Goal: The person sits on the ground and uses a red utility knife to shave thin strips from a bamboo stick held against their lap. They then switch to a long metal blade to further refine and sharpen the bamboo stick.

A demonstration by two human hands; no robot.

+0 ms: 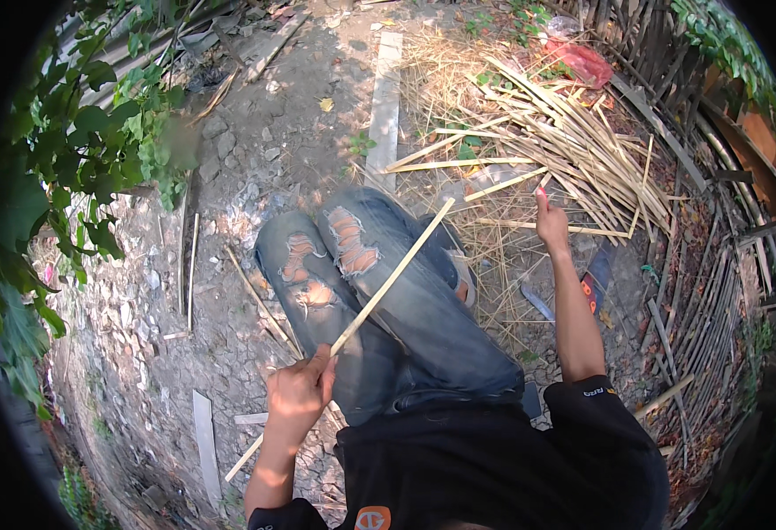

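My left hand (301, 389) is closed around a long, thin, pale wooden strip (394, 274). The strip slants up and to the right across my jeans, its far end above my right thigh. My right hand (553, 225) reaches forward at the near edge of a heap of similar strips (574, 132). Its fingers are curled, with one digit pointing up beside a small red tip (541, 189); what it grips, if anything, I cannot make out. A short loose strip (505, 185) ends just ahead of that hand.
Right of my legs lie a narrow metal blade (537, 302) and a tool with an orange and dark handle (589, 291). A flat grey board (385, 102) lies ahead. Leafy vines (79, 168) hang at left; a stick fence (706, 124) lines the right. A red net bag (580, 62) sits behind the heap.
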